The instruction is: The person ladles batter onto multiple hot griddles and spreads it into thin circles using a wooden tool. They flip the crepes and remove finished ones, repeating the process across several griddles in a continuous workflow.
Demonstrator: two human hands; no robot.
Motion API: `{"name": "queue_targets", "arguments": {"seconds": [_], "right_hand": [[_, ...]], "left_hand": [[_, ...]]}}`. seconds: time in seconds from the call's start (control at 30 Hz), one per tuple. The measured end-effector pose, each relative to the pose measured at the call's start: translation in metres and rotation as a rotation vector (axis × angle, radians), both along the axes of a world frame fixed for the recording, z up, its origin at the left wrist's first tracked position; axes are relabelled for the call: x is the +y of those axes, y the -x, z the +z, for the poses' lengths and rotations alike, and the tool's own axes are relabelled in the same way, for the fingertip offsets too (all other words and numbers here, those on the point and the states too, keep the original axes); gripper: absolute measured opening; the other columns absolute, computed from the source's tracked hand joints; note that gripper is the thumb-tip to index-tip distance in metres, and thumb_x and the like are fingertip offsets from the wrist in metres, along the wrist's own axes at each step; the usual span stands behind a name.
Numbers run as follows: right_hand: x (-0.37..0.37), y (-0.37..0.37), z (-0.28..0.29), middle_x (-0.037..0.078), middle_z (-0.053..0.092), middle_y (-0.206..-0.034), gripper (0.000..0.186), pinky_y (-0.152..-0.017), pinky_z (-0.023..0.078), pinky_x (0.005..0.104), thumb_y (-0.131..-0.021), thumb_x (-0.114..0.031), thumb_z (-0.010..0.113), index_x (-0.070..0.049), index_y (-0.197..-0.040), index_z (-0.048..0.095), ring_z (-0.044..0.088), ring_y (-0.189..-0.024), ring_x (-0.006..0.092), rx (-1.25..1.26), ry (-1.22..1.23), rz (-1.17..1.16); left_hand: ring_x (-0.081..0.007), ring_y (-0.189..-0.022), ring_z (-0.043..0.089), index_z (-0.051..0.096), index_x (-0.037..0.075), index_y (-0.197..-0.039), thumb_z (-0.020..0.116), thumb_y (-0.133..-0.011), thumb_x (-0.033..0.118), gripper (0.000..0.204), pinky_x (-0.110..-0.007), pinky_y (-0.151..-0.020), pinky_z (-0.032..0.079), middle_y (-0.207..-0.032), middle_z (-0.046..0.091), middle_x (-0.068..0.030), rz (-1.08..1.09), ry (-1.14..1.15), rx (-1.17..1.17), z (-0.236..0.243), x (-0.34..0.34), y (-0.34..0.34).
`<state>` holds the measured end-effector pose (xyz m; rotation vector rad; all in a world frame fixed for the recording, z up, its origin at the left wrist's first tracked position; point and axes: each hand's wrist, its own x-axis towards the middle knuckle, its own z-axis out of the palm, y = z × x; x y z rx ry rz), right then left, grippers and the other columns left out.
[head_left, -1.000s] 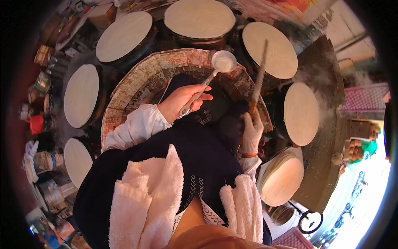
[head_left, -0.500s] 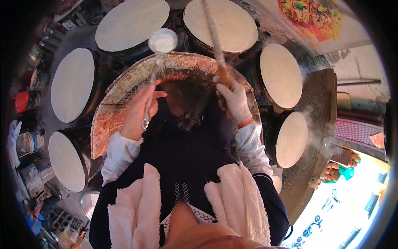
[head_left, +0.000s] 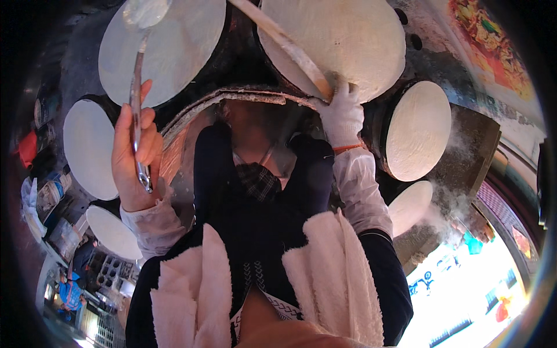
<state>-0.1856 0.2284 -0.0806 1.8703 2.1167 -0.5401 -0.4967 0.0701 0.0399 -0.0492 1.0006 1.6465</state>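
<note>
My bare left hand [head_left: 137,151] is closed round the metal handle of a ladle [head_left: 144,13] and holds it upright in the view. The ladle's round bowl, coated with pale batter, is over the far-left round griddle [head_left: 174,55], which is covered by a pale sheet of batter. A white knitted glove covers my right hand [head_left: 342,119], which grips the lower end of a long wooden stick [head_left: 278,38]. That stick slants away to the upper left across the far-right griddle [head_left: 354,46], also coated pale. Its far end is cut off by the picture's edge.
More pale-coated griddles stand round me: one at right [head_left: 418,130], one lower right [head_left: 411,209], one at left [head_left: 90,151], one lower left [head_left: 111,232]. A curved, batter-crusted rim [head_left: 232,93] lies between me and them. Steam [head_left: 447,191] rises at right.
The ladle has moved away and to the left, from beside the rim to over the far-left griddle. My right hand and the stick have moved forward and right. The view has shifted too.
</note>
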Motion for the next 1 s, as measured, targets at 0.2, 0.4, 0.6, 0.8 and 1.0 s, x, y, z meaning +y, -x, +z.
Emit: {"name": "queue_targets", "arguments": {"seconds": [0.2, 0.4, 0.6, 0.8, 1.0], "right_hand": [[-0.01, -0.02, 0.004, 0.011, 0.063, -0.115, 0.053, -0.082, 0.056, 0.0439, -0.077, -0.041, 0.08, -0.017, -0.122, 0.066, 0.066, -0.103, 0.0338, 0.167, -0.155, -0.074], [-0.033, -0.036, -0.019, 0.006, 0.065, -0.113, 0.038, -0.081, 0.055, 0.0431, -0.075, -0.024, 0.078, -0.016, -0.111, 0.069, 0.063, -0.103, 0.0313, 0.309, -0.3, 0.104], [-0.024, -0.045, -0.015, 0.006, 0.069, -0.103, 0.034, -0.077, 0.055, 0.0431, -0.073, -0.014, 0.071, -0.015, -0.107, 0.069, 0.065, -0.097, 0.0309, 0.223, -0.459, 0.33], [0.025, -0.026, 0.014, 0.011, 0.071, -0.098, 0.031, -0.074, 0.056, 0.0483, -0.084, -0.027, 0.069, -0.016, -0.113, 0.065, 0.07, -0.089, 0.0361, 0.115, -0.63, 0.289], [0.09, -0.019, 0.034, 0.018, 0.072, -0.096, 0.036, -0.081, 0.055, 0.0511, -0.088, -0.037, 0.066, -0.011, -0.112, 0.064, 0.07, -0.092, 0.0377, 0.066, -0.582, 0.247]], "left_hand": [[0.0002, -0.045, 0.042, 0.037, -0.006, -0.147, 0.035, -0.111, 0.023, 0.046, -0.016, -0.037, 0.031, -0.084, 0.058, -0.002, 0.005, 0.154, 0.098, 0.036, 0.017, 0.017], [0.0015, -0.046, 0.041, 0.033, -0.006, -0.148, 0.036, -0.111, 0.024, 0.048, -0.014, -0.038, 0.035, -0.082, 0.054, -0.0002, 0.009, 0.165, 0.153, 0.023, 0.001, 0.014], [0.0006, -0.046, 0.042, 0.03, -0.006, -0.15, 0.037, -0.111, 0.026, 0.051, -0.013, -0.039, 0.037, -0.084, 0.053, -0.0015, 0.014, -0.02, 0.055, 0.0, -0.047, 0.015], [-0.0026, -0.052, 0.042, 0.038, -0.004, -0.145, 0.043, -0.109, 0.022, 0.046, -0.018, -0.043, 0.034, -0.084, 0.052, -0.0015, 0.035, -0.057, 0.033, 0.012, -0.091, -0.007], [-0.0031, -0.05, 0.045, 0.042, -0.002, -0.143, 0.045, -0.108, 0.023, 0.043, -0.018, -0.041, 0.033, -0.085, 0.056, -0.0015, 0.005, -0.062, 0.035, 0.001, -0.128, -0.027]]}}
